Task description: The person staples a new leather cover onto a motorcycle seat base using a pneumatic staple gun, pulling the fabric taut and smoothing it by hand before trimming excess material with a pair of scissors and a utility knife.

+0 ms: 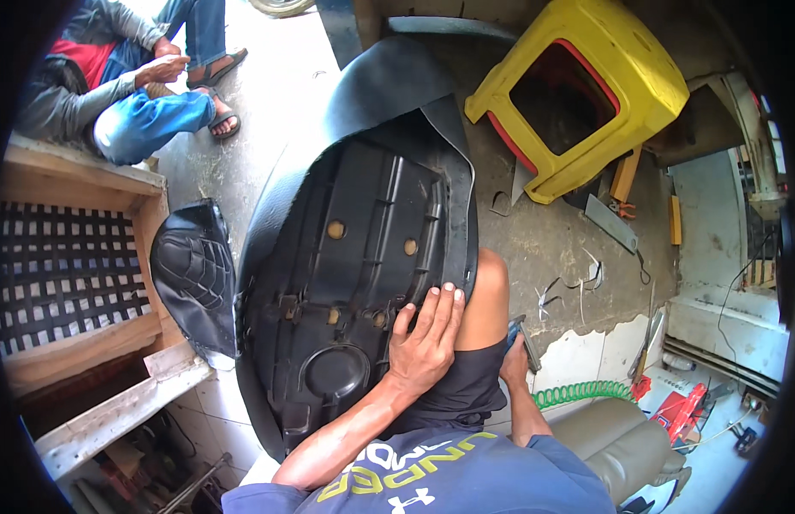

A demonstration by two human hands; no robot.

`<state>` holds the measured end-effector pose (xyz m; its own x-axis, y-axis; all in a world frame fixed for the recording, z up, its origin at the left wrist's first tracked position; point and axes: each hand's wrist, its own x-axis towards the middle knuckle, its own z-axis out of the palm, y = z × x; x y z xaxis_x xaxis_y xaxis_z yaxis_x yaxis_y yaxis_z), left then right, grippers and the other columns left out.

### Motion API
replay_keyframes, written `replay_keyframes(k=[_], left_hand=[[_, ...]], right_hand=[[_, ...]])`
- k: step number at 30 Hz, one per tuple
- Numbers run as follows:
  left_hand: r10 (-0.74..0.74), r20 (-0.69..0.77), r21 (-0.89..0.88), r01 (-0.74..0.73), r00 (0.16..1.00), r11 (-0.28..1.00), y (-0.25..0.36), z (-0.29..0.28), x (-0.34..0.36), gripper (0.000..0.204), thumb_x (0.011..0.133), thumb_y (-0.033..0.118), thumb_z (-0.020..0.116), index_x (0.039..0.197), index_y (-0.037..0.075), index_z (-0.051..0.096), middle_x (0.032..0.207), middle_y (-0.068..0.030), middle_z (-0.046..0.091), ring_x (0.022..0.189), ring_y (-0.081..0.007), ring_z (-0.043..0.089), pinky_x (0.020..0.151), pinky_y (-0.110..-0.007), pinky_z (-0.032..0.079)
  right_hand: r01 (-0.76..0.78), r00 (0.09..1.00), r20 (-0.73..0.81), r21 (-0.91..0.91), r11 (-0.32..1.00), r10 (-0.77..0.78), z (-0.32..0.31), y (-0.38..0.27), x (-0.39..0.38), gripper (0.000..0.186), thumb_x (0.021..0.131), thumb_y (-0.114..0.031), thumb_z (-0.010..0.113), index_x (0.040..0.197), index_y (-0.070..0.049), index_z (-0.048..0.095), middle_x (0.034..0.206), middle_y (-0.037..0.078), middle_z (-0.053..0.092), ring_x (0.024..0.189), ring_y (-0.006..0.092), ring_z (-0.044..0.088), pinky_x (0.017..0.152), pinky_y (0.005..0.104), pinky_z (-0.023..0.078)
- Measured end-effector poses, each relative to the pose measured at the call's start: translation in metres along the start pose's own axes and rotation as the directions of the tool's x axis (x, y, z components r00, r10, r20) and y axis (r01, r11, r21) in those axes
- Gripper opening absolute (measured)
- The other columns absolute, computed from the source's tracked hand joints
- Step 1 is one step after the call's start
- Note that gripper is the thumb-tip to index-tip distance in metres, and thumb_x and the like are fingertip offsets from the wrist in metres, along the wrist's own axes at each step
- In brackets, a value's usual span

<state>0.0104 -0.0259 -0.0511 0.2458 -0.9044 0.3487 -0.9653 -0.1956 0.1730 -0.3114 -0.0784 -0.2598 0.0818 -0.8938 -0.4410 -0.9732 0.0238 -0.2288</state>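
An upturned motorcycle seat (363, 206) lies over my lap, its black plastic underside facing up. Black cover material (372, 86) wraps its far end, and a loose flap (453, 141) folds over the right rim. My left hand (423, 338) rests on that rim with its fingers stretched out flat, touching the cover's edge. Beside my right thigh, my right hand (515, 364) is closed around a staple gun (526, 343), which is mostly hidden by the hand and leg. A green coiled air hose (581, 392) runs near my right forearm.
A yellow plastic stool (620, 111) lies tipped at the far right. Another black seat piece (196, 274) leans by a wooden frame with webbing (80, 343) on the left. Scraps (577, 283) and a blade-like tool (611, 223) lie on the floor. Another person (132, 94) sits far left.
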Motion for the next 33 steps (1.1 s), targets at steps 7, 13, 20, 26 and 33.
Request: replay_keyframes(k=[7,13,20,26,33], left_hand=[[-0.005,-0.003,-0.018,0.005,1.000,1.000,-0.002,0.003,-0.001,0.048,0.091,0.012,0.061,0.138,0.006,0.070,0.144,-0.0083,0.066,0.134,-0.0209,0.060,0.115,-0.045,0.030],[0.005,-0.010,-0.025,-0.005,1.000,1.000,-0.002,0.003,-0.004,0.048,0.093,0.015,0.059,0.139,0.007,0.069,0.146,-0.0079,0.065,0.136,-0.0209,0.058,0.117,-0.045,0.029],[-0.007,-0.010,-0.034,0.006,1.000,0.999,-0.003,0.001,-0.007,0.047,0.098,0.019,0.054,0.140,0.006,0.068,0.147,-0.0085,0.064,0.139,-0.0204,0.056,0.121,-0.045,0.025],[-0.007,-0.014,-0.041,0.007,1.000,0.999,-0.002,0.001,-0.007,0.048,0.098,0.020,0.054,0.141,0.006,0.067,0.147,-0.0086,0.064,0.140,-0.0203,0.055,0.121,-0.045,0.025],[-0.016,0.002,-0.058,0.016,1.000,0.998,-0.001,-0.001,-0.006,0.047,0.098,0.019,0.054,0.142,0.005,0.067,0.148,-0.0085,0.064,0.140,-0.0206,0.055,0.121,-0.044,0.026]], right_hand=[[0.301,0.950,-0.281,0.694,0.654,-0.139,-0.195,-0.122,0.025,0.016,0.083,-0.012,0.075,0.092,0.000,0.073,0.081,0.001,0.071,0.071,0.0131,0.063,0.070,0.0317,0.054],[0.817,0.557,0.018,0.169,0.552,-0.830,-0.310,-0.231,-0.015,0.041,0.069,-0.007,0.084,0.107,0.001,0.075,0.097,0.016,0.078,0.084,0.0317,0.079,0.076,0.0360,0.062],[0.847,0.522,0.112,0.047,0.529,-0.846,-0.305,-0.266,-0.028,0.046,0.068,-0.012,0.088,0.110,-0.001,0.075,0.098,0.016,0.079,0.086,0.0333,0.078,0.076,0.0387,0.064],[0.862,0.505,0.145,-0.036,0.506,-0.851,-0.313,-0.271,-0.031,0.041,0.070,-0.013,0.086,0.108,-0.001,0.074,0.094,0.016,0.078,0.083,0.0343,0.077,0.073,0.0401,0.063],[0.831,0.556,0.159,-0.092,0.548,-0.816,-0.318,-0.290,-0.042,0.039,0.072,-0.017,0.087,0.107,-0.004,0.075,0.086,0.018,0.076,0.077,0.0364,0.076,0.069,0.0431,0.062]])
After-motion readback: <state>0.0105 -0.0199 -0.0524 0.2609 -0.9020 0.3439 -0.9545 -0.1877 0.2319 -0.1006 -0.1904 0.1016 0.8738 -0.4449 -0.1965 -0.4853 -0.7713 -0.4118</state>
